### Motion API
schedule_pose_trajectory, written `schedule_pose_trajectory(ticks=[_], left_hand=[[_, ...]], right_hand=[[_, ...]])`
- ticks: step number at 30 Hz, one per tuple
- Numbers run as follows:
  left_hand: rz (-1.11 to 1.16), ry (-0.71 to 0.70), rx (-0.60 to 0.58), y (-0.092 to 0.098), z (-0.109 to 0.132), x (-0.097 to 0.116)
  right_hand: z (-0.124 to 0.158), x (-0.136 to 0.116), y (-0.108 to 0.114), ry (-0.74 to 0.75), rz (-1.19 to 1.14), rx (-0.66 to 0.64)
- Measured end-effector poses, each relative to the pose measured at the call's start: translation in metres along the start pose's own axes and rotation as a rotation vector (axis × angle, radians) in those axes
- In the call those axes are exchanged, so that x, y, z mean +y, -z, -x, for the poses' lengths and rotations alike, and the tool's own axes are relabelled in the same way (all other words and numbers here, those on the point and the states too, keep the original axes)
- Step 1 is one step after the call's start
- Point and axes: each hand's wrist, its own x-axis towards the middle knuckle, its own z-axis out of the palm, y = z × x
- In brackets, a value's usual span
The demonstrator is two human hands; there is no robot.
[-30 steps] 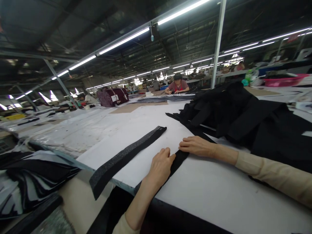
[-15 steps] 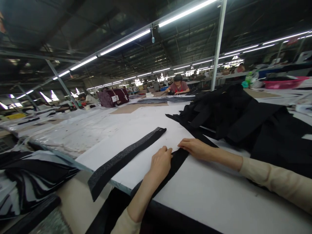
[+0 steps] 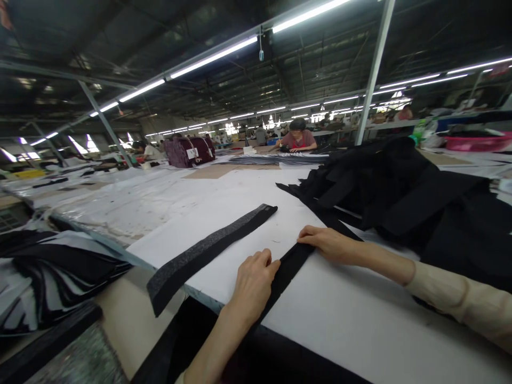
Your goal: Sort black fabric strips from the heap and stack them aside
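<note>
Along the near edge of the white counter (image 3: 352, 304), my left grip (image 3: 252, 285) is resting curled on a black fabric strip (image 3: 288, 271), though I cannot tell if it is pinching. My right grip (image 3: 330, 244), fingers flat and open, is pressing the strip's far end, seemingly keeping it straight. A grey-faced band (image 3: 208, 250) is lying just left, black cloth (image 3: 394, 197) heaping far right.
</note>
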Motion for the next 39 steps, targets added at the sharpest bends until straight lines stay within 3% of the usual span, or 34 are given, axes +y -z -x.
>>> schedule_pose_trajectory(ticks=[10, 14, 18, 23, 29, 32, 35, 39], left_hand=[[-0.046, -0.008, -0.052, 0.007, 0.000, 0.000], [0.202, 0.137, -0.104, 0.019, 0.020, -0.010], [0.350, 0.187, -0.057, 0.021, 0.043, -0.016], [0.092, 0.129, 0.010, 0.015, 0.052, -0.011], [-0.103, 0.006, -0.009, 0.018, 0.054, -0.011], [-0.095, 0.016, -0.030, 0.018, 0.050, -0.012], [-0.080, 0.044, -0.067, 0.015, 0.035, -0.013], [-0.043, 0.083, -0.109, 0.009, -0.001, -0.012]], right_hand=[[-0.001, -0.038, 0.013, 0.007, 0.241, -0.272], [-0.003, -0.041, 0.014, 0.015, 0.220, -0.267], [-0.002, -0.034, 0.010, 0.039, 0.081, -0.195], [-0.005, -0.032, 0.010, 0.072, 0.008, -0.182], [-0.009, -0.053, 0.011, 0.141, 0.260, -0.290], [-0.009, -0.049, 0.003, 0.105, 0.264, -0.230], [-0.012, -0.025, -0.004, 0.074, 0.243, -0.148], [-0.022, 0.008, -0.002, -0.134, 0.393, 0.072]])
